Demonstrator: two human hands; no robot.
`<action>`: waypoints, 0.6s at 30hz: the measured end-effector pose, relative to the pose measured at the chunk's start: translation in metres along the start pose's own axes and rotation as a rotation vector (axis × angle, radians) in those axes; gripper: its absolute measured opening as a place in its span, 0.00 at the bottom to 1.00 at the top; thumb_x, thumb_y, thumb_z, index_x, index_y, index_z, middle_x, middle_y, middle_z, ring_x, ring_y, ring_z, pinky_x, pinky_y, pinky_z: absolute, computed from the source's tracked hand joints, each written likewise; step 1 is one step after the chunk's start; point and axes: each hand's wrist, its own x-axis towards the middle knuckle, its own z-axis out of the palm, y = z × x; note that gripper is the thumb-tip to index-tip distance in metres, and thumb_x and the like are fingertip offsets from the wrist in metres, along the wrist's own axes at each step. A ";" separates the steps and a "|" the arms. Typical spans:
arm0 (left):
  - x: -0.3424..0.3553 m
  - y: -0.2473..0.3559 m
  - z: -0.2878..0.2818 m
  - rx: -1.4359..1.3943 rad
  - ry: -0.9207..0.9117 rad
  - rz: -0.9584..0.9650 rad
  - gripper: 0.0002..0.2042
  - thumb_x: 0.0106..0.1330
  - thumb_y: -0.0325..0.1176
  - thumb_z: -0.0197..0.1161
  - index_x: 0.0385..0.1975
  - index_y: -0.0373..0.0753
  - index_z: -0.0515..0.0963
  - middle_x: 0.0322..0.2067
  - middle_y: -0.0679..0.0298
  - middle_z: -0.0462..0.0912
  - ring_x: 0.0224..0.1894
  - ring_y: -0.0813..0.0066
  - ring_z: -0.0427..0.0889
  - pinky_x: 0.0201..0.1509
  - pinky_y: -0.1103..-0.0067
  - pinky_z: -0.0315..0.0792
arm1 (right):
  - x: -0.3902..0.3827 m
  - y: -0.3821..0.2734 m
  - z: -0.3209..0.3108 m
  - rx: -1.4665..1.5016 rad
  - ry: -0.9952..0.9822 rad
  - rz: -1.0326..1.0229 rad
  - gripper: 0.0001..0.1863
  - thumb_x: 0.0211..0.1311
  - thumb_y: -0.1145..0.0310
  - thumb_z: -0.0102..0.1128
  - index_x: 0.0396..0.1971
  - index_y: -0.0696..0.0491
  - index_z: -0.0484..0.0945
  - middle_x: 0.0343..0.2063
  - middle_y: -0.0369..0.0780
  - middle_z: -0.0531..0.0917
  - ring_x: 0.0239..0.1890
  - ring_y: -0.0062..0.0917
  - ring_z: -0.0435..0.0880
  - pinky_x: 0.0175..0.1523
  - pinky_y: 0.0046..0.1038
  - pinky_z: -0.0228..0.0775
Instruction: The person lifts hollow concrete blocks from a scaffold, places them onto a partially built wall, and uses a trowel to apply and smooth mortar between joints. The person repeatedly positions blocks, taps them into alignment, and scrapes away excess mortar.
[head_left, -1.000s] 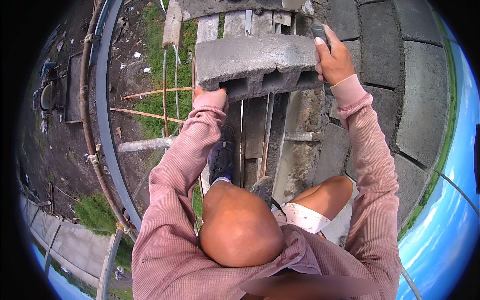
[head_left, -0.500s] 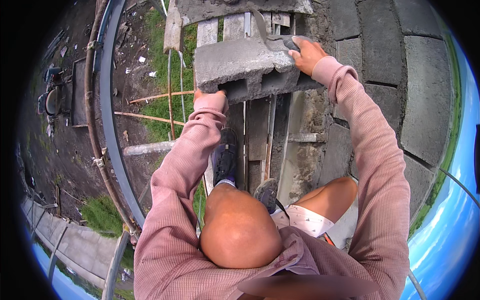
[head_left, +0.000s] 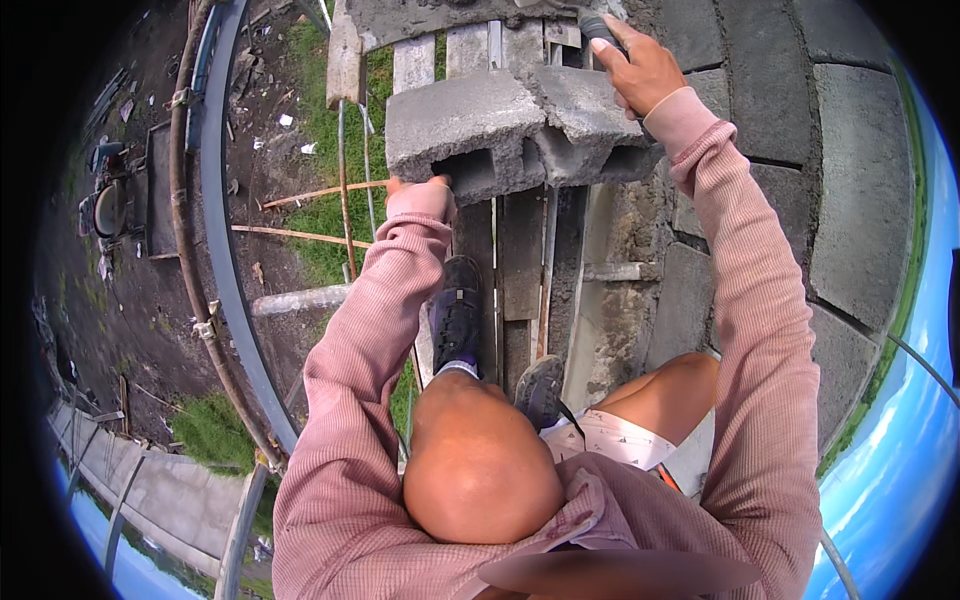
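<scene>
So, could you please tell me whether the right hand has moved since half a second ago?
Yes. Judged against the planks beyond the cracked block, the right hand has moved farther up the picture and slightly right.

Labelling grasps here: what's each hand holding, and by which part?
Left hand: the cracked concrete block, at its near lower left end, beside a hollow. Right hand: a trowel, by its dark handle.

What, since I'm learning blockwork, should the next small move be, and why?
Perhaps support the right part of the concrete block first: a crack runs across its top and down its near face, the left hand grips the left end, and the right hand holds a dark tool handle.
</scene>
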 end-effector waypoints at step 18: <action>0.079 0.056 -0.037 -0.109 -0.043 0.194 0.12 0.65 0.27 0.56 0.45 0.41 0.84 0.40 0.60 0.82 0.41 0.66 0.83 0.43 0.63 0.85 | -0.136 0.155 0.041 -0.131 0.410 0.446 0.34 0.60 0.53 0.71 0.62 0.54 0.72 0.53 0.53 0.83 0.58 0.48 0.81 0.61 0.42 0.71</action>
